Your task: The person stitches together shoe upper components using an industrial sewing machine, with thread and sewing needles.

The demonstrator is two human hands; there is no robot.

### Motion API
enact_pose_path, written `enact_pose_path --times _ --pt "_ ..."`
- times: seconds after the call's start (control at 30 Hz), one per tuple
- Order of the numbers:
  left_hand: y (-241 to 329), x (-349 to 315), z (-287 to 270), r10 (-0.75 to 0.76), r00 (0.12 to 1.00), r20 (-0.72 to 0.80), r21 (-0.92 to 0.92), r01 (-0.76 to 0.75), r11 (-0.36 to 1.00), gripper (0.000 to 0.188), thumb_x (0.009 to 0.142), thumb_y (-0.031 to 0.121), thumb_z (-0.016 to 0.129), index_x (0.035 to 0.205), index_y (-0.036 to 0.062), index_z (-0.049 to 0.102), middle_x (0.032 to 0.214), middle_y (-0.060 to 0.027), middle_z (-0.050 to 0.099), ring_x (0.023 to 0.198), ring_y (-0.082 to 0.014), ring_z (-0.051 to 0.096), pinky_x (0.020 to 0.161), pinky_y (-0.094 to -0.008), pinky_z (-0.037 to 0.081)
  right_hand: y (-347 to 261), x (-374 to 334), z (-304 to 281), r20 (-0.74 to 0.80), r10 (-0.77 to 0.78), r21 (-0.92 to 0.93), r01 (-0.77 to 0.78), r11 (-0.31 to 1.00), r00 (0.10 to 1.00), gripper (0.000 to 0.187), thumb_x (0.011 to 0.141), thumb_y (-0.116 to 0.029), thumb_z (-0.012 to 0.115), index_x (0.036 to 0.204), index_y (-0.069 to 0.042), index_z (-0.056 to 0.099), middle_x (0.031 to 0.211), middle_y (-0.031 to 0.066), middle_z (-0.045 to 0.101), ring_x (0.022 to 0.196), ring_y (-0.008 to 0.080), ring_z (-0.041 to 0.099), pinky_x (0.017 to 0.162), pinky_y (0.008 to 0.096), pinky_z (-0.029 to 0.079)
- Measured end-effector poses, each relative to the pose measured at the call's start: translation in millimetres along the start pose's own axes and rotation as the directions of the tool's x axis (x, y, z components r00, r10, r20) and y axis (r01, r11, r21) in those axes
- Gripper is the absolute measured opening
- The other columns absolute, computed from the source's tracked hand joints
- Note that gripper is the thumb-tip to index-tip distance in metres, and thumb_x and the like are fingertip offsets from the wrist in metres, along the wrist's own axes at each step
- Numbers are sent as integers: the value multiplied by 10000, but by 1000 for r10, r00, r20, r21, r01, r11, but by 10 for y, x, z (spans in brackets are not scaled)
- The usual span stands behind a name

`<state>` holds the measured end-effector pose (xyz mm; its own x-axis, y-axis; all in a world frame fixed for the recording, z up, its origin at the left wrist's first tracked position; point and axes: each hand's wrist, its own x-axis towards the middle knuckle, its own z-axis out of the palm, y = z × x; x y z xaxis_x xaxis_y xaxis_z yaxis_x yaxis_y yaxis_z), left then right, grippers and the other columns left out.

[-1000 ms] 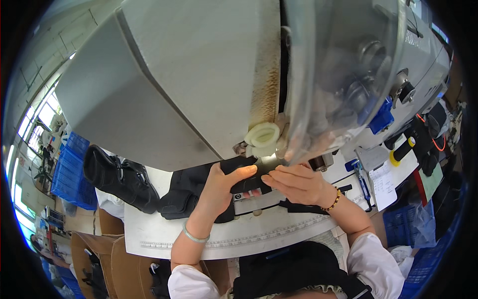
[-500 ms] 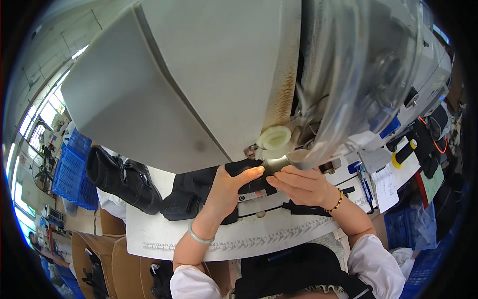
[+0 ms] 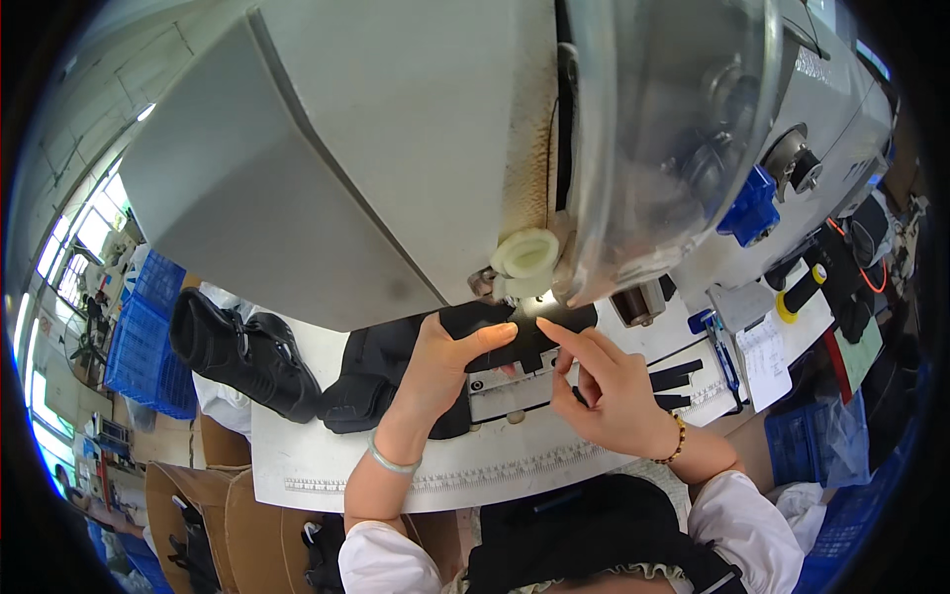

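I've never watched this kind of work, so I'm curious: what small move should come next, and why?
Probably lay more fingers of the right hand on the black cloth, just below the machine. The left hand has its thumb on the cloth, but the right points only its index finger there, other fingers curled, so that side looks less steadied.

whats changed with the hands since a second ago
The right hand has drawn back toward the person, its fingers no longer bunched: the index points forward at the black fabric, the others curl. Whether it touches is unclear. The left hand still holds the fabric; the black boot stayed put.
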<state>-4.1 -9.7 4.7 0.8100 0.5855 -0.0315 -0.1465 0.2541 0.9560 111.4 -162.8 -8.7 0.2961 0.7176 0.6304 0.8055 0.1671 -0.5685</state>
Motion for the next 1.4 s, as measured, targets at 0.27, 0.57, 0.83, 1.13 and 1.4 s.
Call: enact_pose_path --times 0.27,0.57,0.83,1.13,1.4 --pt "15 3 -5 18 999 34 25 -19 1000 166 767 105 692 839 -33 634 771 -65 639 624 -130 592 564 -254 490 -16 67 -75 388 308 494 -478 726 869 416 898 -91 512 1307 -83 435 662 27 615 474 31 507 432 177 394" --pt "6 17 -42 32 996 82 28 -34 999 158 773 87 687 858 -35 636 772 -69 640 618 -135 593 574 -250 483 21 106 -50 420 328 580 -528 621 846 373 915 -96 486 1287 -78 463 670 25 618 486 28 514 448 165 415" --pt "36 3 1 34 999 40 41 -35 999 150 776 84 679 865 -26 630 776 -70 635 623 -128 586 560 -251 483 205 -15 71 8 -73 12 73 997 997 388 791 -19 589 1172 -89 567 684 34 554 516 87 511 446 208 401" --pt "28 9 -1 47 998 49 82 -51 995 163 762 89 691 853 -24 615 746 -62 620 612 -130 575 546 -254 478 269 37 148 -133 -429 -381 353 854 894 452 656 -14 686 1096 -95 624 846 31 492 516 108 461 442 217 386" --pt "16 5 -19 35 998 45 57 -38 998 178 762 97 696 868 -24 620 776 -68 629 627 -138 589 556 -259 489 38 16 -52 364 243 538 -416 733 899 570 782 50 575 1315 -100 440 758 9 512 575 4 459 469 171 377"
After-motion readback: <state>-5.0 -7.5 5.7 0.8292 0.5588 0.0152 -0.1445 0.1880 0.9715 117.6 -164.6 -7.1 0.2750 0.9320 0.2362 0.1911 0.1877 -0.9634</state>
